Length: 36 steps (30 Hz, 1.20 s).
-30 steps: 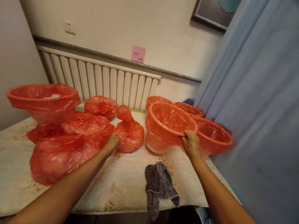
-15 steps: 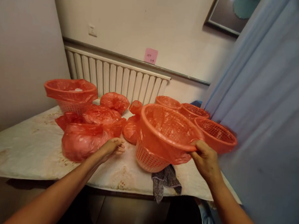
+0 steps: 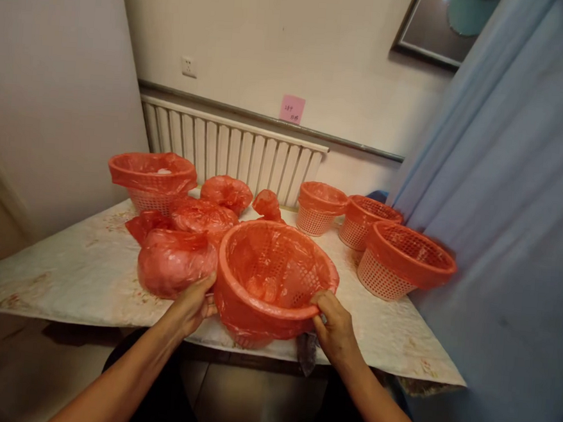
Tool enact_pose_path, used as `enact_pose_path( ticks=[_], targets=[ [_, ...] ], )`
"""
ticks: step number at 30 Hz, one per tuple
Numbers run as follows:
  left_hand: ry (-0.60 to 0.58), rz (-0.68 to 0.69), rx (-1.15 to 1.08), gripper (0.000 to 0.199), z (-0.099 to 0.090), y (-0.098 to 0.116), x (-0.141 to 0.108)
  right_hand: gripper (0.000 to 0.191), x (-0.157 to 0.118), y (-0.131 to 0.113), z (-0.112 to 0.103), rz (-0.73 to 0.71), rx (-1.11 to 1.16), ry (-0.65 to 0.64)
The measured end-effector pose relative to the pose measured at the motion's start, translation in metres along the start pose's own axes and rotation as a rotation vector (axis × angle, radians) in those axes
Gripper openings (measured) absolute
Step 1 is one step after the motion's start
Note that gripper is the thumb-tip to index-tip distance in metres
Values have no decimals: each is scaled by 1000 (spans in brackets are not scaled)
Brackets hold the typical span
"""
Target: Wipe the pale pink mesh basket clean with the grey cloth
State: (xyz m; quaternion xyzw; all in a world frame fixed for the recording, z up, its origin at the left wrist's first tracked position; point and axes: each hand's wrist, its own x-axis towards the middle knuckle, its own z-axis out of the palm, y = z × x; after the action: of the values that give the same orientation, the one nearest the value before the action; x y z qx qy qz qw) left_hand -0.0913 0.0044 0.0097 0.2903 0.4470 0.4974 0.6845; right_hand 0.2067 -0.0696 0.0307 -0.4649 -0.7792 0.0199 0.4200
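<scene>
A pink plastic wastebasket (image 3: 274,310) lined with a red plastic bag is tilted toward me near the table's front edge. On its right, my right hand (image 3: 336,324) is closed round the rim and the bag folded over it. My left hand (image 3: 192,304) is at the basket's left side with thumb and fingers apart; whether it touches the bag is unclear. Just beyond that hand lies a filled red plastic bag (image 3: 174,264). A dark grey cloth (image 3: 307,353) is mostly hidden under the basket and hangs over the table edge.
More lined baskets stand at the back left (image 3: 152,192) and on the right (image 3: 387,276). Several bundled red bags (image 3: 227,194) lie behind. A radiator (image 3: 237,150) backs the cloth-covered table (image 3: 64,279); a blue curtain (image 3: 512,221) borders its right side.
The basket has moved left and toward me, with my right hand still on its rim. My left hand now meets the basket's left side. The view has shifted slightly.
</scene>
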Motion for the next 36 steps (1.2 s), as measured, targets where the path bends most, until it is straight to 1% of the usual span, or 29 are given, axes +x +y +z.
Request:
enact_pose_path(
  ticks=[3,6,8,11,16,19,22,24,26,28,29,30,32,34,36],
  targets=[
    [-21,6,-35,17,1,-2,-10,28,-4,-6,0,-18,-33,-25],
    [-57,10,-60,17,4,1,-24,29,-4,-12,-1,-31,-49,-55],
    [-70,41,-87,18,7,7,-34,28,-3,-16,-1,-32,-61,-89],
    [-27,106,-128,17,11,19,-51,25,-2,-23,1,-20,-78,-125],
    [2,128,-193,17,10,37,-72,23,-1,-31,6,3,-94,-146],
    [-4,176,-186,14,12,42,-80,27,-2,-33,7,6,-113,-160],
    [-27,271,-124,7,18,41,-83,32,-4,-34,6,-1,-123,-164],
    [-29,380,-30,8,23,35,-83,37,-6,-35,6,-16,-129,-161],
    [-6,518,152,10,25,27,-82,44,-10,-36,6,-44,-146,-140],
    [17,662,395,8,25,19,-82,54,-17,-36,9,-92,-168,-59],
    [11,731,520,11,24,16,-83,57,-20,-36,12,-120,-180,2],
    [-10,801,638,18,24,13,-84,59,-24,-36,15,-147,-191,65],
    [-108,939,857,35,22,10,-86,60,-31,-37,23,-193,-206,158],
    [-215,1073,1053,50,22,9,-88,58,-35,-39,31,-214,-215,184],
    [-301,1159,1204,56,25,11,-90,56,-36,-40,38,-218,-220,183]
  ],
)
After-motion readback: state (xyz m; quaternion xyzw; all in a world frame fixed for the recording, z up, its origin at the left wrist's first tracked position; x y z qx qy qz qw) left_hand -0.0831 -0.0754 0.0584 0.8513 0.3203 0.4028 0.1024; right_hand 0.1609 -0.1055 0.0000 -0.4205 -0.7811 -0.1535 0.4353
